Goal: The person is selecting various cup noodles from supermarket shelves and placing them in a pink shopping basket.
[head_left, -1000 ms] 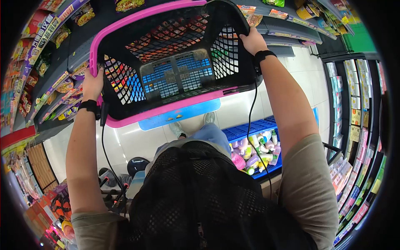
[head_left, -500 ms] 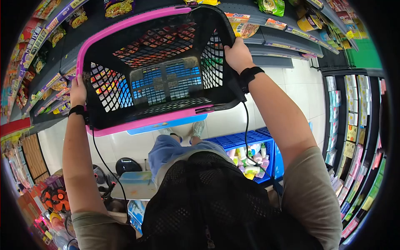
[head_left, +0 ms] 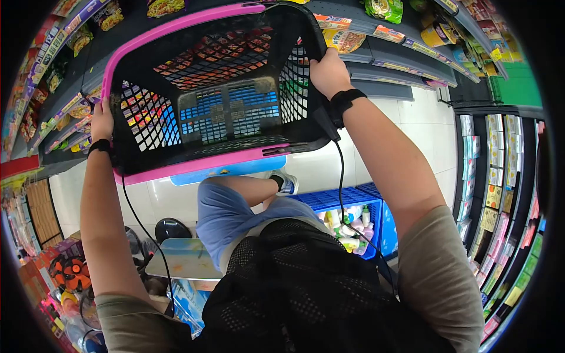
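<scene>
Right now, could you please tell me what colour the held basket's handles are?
The handles are bright pink, clearest in the head view.

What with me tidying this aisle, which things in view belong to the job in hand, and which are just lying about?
In use:
- basket, held at its sides
- left hand
- right hand

Apparently just about:
- blue crate by the legs
- bottles in it
- green packet on the shelves
- orange fan

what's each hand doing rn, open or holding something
Left hand: closed on the left end of the black and pink basket.
Right hand: closed on the basket's right end.
</scene>
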Action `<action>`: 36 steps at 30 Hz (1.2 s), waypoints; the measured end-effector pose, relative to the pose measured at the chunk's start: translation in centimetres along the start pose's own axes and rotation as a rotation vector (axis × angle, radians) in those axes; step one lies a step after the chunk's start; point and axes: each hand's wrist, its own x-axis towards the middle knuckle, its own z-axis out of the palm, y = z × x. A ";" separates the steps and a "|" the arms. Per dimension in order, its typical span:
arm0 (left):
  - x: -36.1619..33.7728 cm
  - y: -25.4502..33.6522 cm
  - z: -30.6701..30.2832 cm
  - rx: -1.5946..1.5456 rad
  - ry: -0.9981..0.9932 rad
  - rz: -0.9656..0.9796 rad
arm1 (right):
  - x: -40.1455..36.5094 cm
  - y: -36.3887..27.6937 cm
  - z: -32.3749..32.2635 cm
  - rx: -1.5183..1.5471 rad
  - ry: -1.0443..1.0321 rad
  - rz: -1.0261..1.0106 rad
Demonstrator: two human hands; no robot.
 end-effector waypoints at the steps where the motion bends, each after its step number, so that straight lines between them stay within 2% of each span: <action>1: 0.2 -0.2 -0.1 0.018 0.000 -0.001 | -0.2 -0.1 -0.1 0.008 0.003 -0.002; 21: 1.5 -1.5 0.3 -0.039 0.011 0.073 | -0.3 0.5 0.3 0.024 0.033 -0.011; 36: 0.8 -0.1 -0.1 -0.066 -0.020 0.033 | -1.1 0.2 0.1 0.048 0.005 -0.004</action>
